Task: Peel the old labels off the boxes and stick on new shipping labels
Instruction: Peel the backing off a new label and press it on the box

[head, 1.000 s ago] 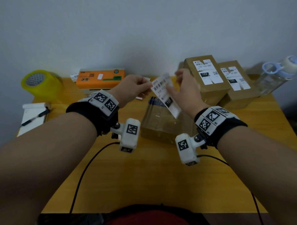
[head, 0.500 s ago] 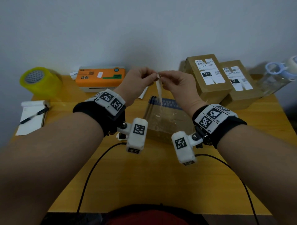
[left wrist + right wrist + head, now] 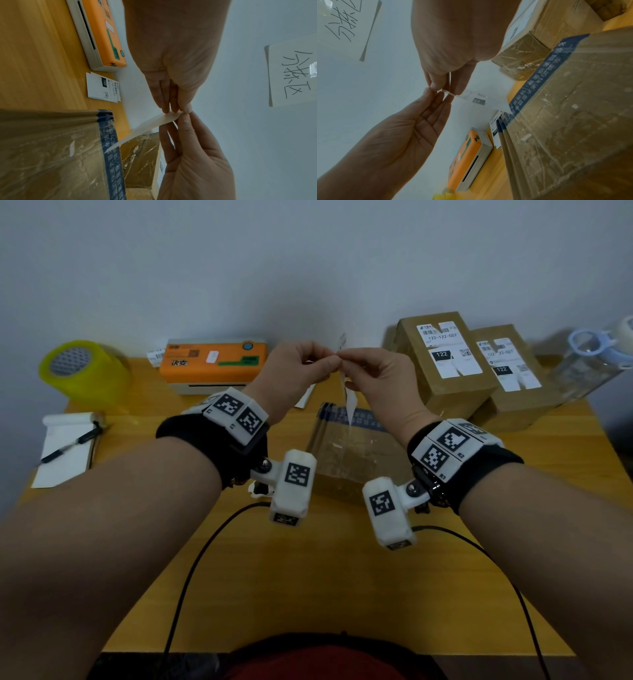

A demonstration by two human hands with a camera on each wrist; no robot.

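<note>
The left hand (image 3: 297, 368) and right hand (image 3: 378, 378) still meet, each grip pinching the white printed shipping label's (image 3: 348, 397) top corner (edge-on now, a second ago face-on), hanging above the tape-wrapped brown cardboard box (image 3: 356, 453).

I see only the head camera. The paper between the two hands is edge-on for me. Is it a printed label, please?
Observer: Yes. In the right wrist view the label shows print and a black block on the side toward that camera.
Operator: And the other side?
Observer: Plain, with no print, in the left wrist view. The left hand and the right hand both pinch its top end.
Operator: Are there more labels?
Observer: A small stack of printed labels lies on the table beside the orange printer.
</note>
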